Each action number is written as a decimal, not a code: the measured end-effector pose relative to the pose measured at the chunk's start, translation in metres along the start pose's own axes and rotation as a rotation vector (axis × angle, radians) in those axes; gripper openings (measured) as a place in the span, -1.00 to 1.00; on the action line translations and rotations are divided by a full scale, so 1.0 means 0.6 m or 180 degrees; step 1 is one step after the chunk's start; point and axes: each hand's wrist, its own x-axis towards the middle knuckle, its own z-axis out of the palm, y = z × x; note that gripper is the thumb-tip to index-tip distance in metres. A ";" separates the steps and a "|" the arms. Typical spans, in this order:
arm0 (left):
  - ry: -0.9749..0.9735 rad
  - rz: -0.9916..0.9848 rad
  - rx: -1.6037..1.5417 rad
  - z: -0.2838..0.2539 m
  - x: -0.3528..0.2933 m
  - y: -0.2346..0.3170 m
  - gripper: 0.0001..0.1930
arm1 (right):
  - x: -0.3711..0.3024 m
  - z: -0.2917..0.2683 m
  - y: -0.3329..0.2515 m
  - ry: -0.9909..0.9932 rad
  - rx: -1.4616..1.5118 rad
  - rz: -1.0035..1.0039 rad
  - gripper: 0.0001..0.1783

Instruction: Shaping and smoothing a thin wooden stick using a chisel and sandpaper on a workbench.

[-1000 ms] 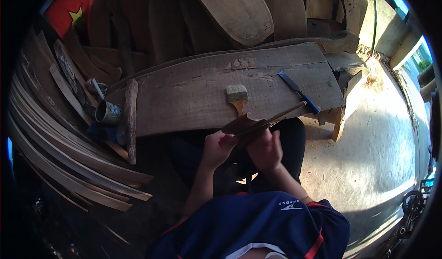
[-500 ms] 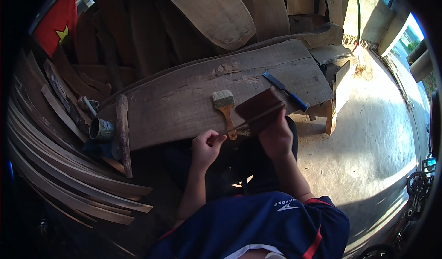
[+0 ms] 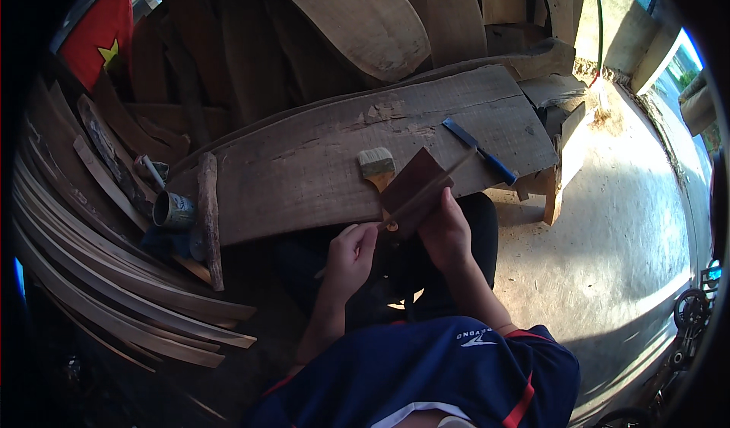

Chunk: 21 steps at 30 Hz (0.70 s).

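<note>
My right hand (image 3: 446,234) is closed on a flat, dark reddish-brown piece (image 3: 418,181) with straight edges; the frames do not show its material. A thin wooden strip (image 3: 458,167) slants across that piece, its far tip sticking out past the upper right side. The strip's near end runs into my left hand (image 3: 352,255), whose fingers are pinched on it. Both hands are over my lap at the bench's near edge. Partly behind the reddish-brown piece, a wide paintbrush (image 3: 376,162) with pale bristles lies on the wooden bench (image 3: 296,177).
A blue-handled chisel (image 3: 480,153) lies on the bench's right part. Left of the bench are a tin can (image 3: 173,210), an upright rough stick (image 3: 207,223) and a stack of long curved wood strips (image 3: 137,299). Large boards (image 3: 357,25) lean behind, beside a red flag (image 3: 97,40).
My right hand has moved slightly down and left with the reddish-brown piece, which is now tilted differently. My left hand has shifted a little right and down; more of the strip's far tip shows.
</note>
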 end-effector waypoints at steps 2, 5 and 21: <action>-0.0130 -0.0519 0.0207 -0.004 -0.006 -0.004 -0.79 | 0.009 -0.034 -0.014 -0.0573 -0.0014 -0.0152 -0.56; -0.0273 -0.0632 0.0395 -0.027 -0.009 -0.027 -0.80 | 0.026 -0.050 -0.045 -0.0777 0.0056 -0.0367 -0.52; -0.0080 -0.0280 0.0205 0.003 0.021 -0.036 -0.87 | 0.010 -0.045 0.023 -0.0508 -0.0561 -0.0624 -0.52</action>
